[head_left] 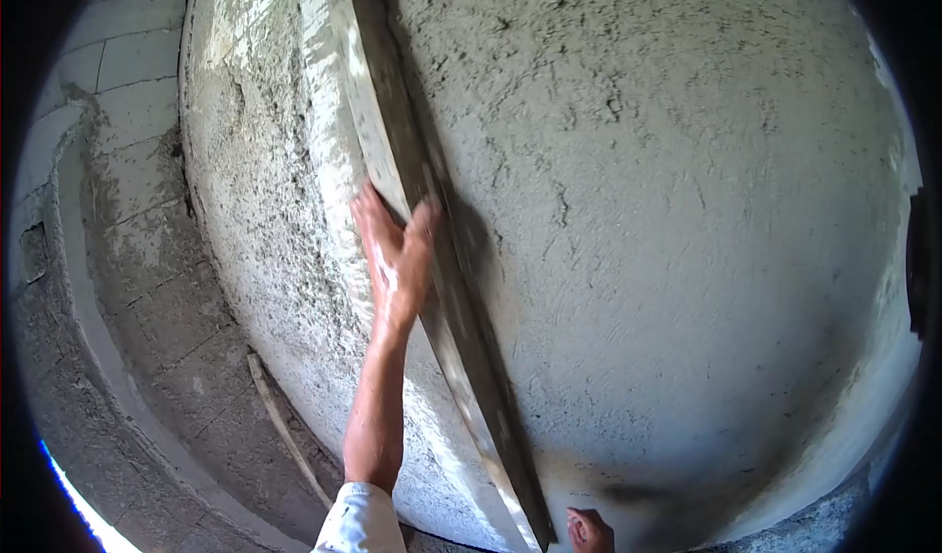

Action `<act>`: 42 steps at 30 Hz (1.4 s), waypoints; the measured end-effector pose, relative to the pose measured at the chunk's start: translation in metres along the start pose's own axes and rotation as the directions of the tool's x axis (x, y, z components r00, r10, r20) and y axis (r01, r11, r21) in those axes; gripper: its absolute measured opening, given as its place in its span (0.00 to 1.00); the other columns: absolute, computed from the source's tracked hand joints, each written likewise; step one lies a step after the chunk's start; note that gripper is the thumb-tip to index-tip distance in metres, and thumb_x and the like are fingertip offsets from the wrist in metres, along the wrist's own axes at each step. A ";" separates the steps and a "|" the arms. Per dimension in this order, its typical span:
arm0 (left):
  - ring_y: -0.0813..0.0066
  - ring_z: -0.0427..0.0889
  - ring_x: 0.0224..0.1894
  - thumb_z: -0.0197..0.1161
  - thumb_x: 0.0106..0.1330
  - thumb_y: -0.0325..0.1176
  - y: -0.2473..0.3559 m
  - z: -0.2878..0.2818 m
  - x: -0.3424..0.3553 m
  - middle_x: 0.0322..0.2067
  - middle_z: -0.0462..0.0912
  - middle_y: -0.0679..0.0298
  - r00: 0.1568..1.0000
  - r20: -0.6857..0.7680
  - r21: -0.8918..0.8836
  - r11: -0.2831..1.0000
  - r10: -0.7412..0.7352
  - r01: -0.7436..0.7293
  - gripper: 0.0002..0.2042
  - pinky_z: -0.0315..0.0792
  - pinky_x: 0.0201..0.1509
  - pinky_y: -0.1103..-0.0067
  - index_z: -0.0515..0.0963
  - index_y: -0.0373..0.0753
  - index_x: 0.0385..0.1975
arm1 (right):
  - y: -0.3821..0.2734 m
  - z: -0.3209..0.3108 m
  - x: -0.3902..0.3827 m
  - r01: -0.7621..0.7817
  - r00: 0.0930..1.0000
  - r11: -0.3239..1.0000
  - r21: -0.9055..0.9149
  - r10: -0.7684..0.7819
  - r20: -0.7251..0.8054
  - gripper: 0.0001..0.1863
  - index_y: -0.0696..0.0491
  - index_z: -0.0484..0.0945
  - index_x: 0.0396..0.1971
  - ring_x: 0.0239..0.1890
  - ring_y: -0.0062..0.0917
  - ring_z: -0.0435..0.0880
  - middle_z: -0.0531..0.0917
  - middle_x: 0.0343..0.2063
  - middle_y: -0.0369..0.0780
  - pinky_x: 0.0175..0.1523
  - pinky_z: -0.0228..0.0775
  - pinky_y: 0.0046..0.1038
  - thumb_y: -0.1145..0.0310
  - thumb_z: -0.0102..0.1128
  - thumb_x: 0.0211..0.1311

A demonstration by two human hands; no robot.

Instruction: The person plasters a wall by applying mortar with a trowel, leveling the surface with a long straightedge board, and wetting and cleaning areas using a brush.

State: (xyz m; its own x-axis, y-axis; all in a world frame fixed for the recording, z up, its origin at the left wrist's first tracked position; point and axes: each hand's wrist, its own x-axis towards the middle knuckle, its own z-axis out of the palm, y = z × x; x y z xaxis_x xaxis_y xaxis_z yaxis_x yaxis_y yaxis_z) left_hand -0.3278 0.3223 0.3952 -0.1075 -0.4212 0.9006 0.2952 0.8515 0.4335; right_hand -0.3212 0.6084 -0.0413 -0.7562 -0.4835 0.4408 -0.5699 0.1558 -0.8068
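Note:
A long straight wooden board (459, 308) lies slanted against a plastered wall, running from the top of the view to its lower edge. My left hand (394, 256) is wrapped around the middle of the board, with the thumb on its right side and the fingers on its left. Wet grey smears show on the back of this hand. Low in the view, my right hand (590, 530) is curled closed just right of the board's lower end, apart from it. No object shows in its fingers, and the lower edge of the picture cuts the hand off.
Right of the board spreads wet grey plaster (648, 249), smoother low down and pitted near the top. Rougher mortar (260, 160) covers the wall to the left. Beyond a corner stands a block wall (137, 92), with a thin stick (285, 425) leaning low beside it.

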 end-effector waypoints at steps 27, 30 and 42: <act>0.50 0.68 0.51 0.64 0.55 0.39 0.090 0.053 0.085 0.48 0.66 0.43 0.955 0.036 -0.038 0.955 0.295 -0.293 0.27 0.65 0.56 0.62 0.66 0.29 0.51 | 0.063 -0.038 -0.133 -0.258 0.966 0.932 -0.255 0.251 -0.060 0.12 0.50 0.77 0.45 0.36 0.43 0.81 0.81 0.35 0.46 0.41 0.75 0.38 0.68 0.55 0.63; 0.46 0.67 0.51 0.62 0.54 0.38 0.125 0.062 0.134 0.49 0.65 0.40 0.956 0.032 -0.011 0.957 0.292 -0.291 0.26 0.64 0.57 0.62 0.67 0.29 0.49 | 0.055 -0.039 -0.113 -0.094 0.991 0.961 -0.259 0.066 -0.113 0.11 0.52 0.77 0.44 0.36 0.43 0.81 0.81 0.34 0.45 0.42 0.75 0.37 0.69 0.55 0.63; 0.46 0.64 0.52 0.63 0.59 0.42 0.063 0.071 -0.043 0.46 0.63 0.43 0.941 -0.008 0.066 0.939 0.339 -0.338 0.38 0.59 0.58 0.56 0.54 0.25 0.63 | 0.053 -0.030 -0.154 -0.371 0.924 0.904 -0.214 0.382 0.012 0.13 0.51 0.76 0.47 0.43 0.43 0.80 0.81 0.40 0.46 0.47 0.73 0.39 0.66 0.52 0.65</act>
State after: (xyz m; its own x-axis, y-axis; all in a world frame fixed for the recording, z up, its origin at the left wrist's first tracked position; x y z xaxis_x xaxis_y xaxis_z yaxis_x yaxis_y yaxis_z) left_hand -0.3723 0.4168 0.3860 0.0063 -0.1096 0.9940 0.2510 0.9623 0.1045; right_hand -0.2446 0.7170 -0.1398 -0.9127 -0.3975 0.0942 -0.3031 0.5041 -0.8087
